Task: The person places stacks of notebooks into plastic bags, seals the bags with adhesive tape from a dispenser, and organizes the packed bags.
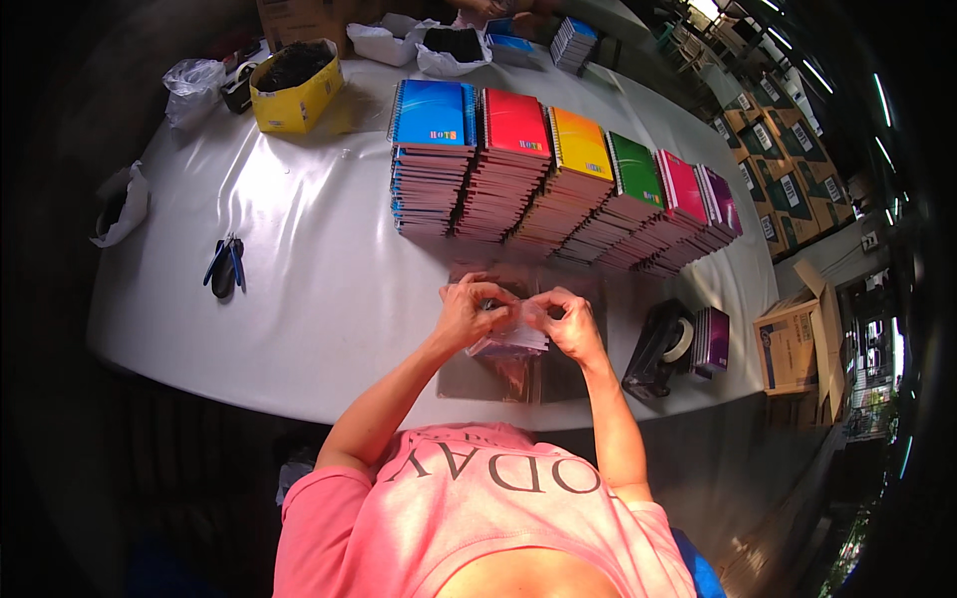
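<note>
My left hand and my right hand meet at the near middle of the table. Both pinch the upper part of a clear plastic bag, thumbs against forefingers. Inside or under the film lies a small block with white page edges, partly covered by my hands. Beneath it, more flat clear plastic bags lie on the table. Just beyond my hands stand tall stacks of spiral notebooks, with blue, red, yellow, green, pink and purple covers.
A black tape dispenser and a short purple notebook stack stand to my right. Pliers lie at left. A yellow box and white bags sit at the back. An open carton stands beyond the right edge.
</note>
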